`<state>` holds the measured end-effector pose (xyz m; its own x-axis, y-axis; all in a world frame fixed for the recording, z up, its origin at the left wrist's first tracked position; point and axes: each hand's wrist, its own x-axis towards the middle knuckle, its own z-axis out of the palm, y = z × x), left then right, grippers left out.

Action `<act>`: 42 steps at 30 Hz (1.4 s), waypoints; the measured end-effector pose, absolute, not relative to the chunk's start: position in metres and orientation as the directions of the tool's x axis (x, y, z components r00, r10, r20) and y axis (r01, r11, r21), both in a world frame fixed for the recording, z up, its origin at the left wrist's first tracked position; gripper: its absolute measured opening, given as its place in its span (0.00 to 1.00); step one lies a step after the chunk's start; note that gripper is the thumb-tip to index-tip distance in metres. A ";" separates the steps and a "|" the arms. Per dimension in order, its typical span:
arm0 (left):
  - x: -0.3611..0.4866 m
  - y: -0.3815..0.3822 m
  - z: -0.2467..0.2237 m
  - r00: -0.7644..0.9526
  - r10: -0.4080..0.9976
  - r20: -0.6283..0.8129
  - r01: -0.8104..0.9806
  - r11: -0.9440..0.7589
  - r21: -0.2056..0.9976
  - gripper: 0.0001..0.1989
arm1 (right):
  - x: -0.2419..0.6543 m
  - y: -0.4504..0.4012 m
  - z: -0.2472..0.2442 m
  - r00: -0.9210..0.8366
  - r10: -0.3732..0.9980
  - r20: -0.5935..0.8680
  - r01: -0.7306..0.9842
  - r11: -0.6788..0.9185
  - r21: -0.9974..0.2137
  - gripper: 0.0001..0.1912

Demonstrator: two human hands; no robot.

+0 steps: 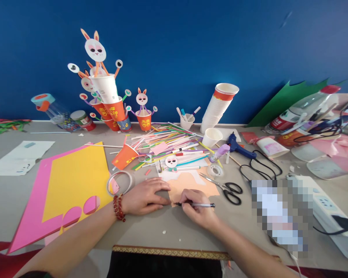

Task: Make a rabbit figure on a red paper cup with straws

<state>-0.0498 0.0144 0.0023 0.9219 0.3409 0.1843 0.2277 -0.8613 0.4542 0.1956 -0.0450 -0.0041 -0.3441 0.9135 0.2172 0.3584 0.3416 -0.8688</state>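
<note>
My right hand is closed around a black-and-silver pen, its tip at the lower left edge of a peach paper piece. My left hand lies flat with fingers spread, fingertips at the paper's left edge; a red bead bracelet is on that wrist. White paper shows behind the peach piece. Scissors with black handles lie just right of it, blades partly apart. A tape roll rests beside my left hand, and a smaller roll sits above the scissors.
Colored sticks are piled behind the hands. Yellow sheet and pink sheet lie left. Paper-cup rabbits and stacked cups stand at the back. A blue glue gun, its cable and a power strip are right.
</note>
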 end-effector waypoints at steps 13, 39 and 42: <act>-0.050 0.014 0.002 0.926 0.331 0.184 0.220 -0.866 0.450 0.13 | 0.200 -0.047 -0.013 -0.342 0.914 0.219 0.309 0.329 -0.892 0.08; -0.049 0.014 0.002 0.919 0.339 0.200 0.221 -0.866 0.449 0.11 | 0.195 -0.044 -0.013 -0.271 0.936 0.225 0.428 0.327 -0.843 0.07; -0.049 0.014 0.002 0.919 0.341 0.199 0.224 -0.865 0.449 0.11 | 0.195 -0.044 -0.011 -0.280 0.932 0.228 0.423 0.333 -0.843 0.07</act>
